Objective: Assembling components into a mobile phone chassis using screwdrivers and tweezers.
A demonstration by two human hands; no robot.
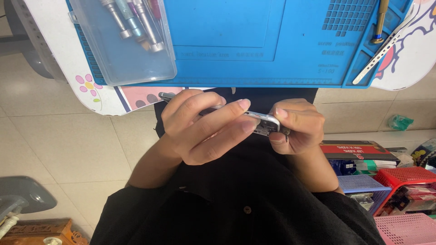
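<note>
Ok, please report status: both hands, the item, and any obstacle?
Left hand and right hand both grip a thin silver device, edge-on, over the lap. Blue work mat lies beyond. Nothing between the hands.

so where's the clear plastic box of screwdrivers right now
In the head view, the clear plastic box sits upper left, on the blue mat's left end.

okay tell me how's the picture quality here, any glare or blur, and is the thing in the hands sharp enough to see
Head view: lighting is soft and even, shadows faint. Head view: the slim metal-edged device held between the left hand and right hand is fairly sharp, with a small bright glint on its rim. Head view: the clear plastic box on the blue mat shows mild sheen; edges bend slightly from the wide lens.
</note>
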